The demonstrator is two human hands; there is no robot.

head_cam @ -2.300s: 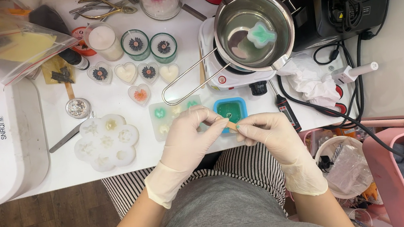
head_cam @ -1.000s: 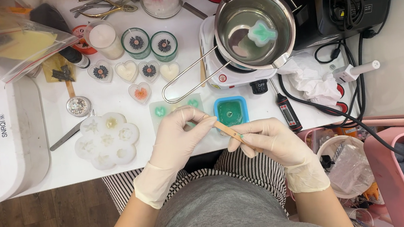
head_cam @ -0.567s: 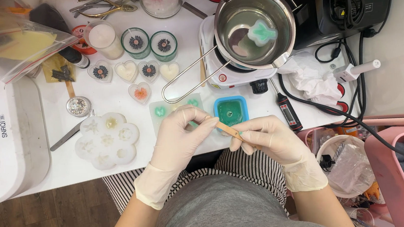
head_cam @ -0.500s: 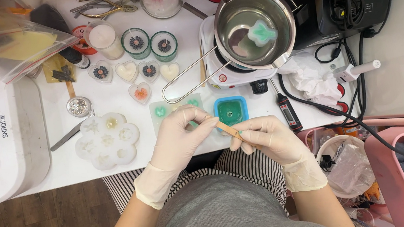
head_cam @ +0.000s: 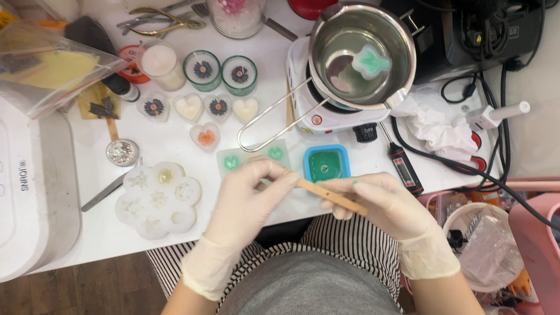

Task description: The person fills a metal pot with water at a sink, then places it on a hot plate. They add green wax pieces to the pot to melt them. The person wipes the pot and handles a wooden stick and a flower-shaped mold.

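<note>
Both my hands wear pale gloves near the table's front edge. My left hand (head_cam: 250,198) pinches one end of a thin wooden stick (head_cam: 330,196), and my right hand (head_cam: 374,200) grips its other end. The stick slants just in front of a blue square mould (head_cam: 326,162) filled with green wax. A clear mould (head_cam: 253,159) with green heart shapes lies right behind my left fingers.
A steel pot (head_cam: 361,57) with a green wax piece sits on a small white hotplate (head_cam: 331,115). Heart-shaped candles (head_cam: 206,136), glass candle jars (head_cam: 202,68), a white flower mould (head_cam: 157,199), a large white appliance (head_cam: 12,183), a thermometer (head_cam: 401,164) and cables (head_cam: 478,15) crowd the table.
The stick has come into plain view held between both hands. My hands shifted slightly toward me from the blue mould; little else moved.
</note>
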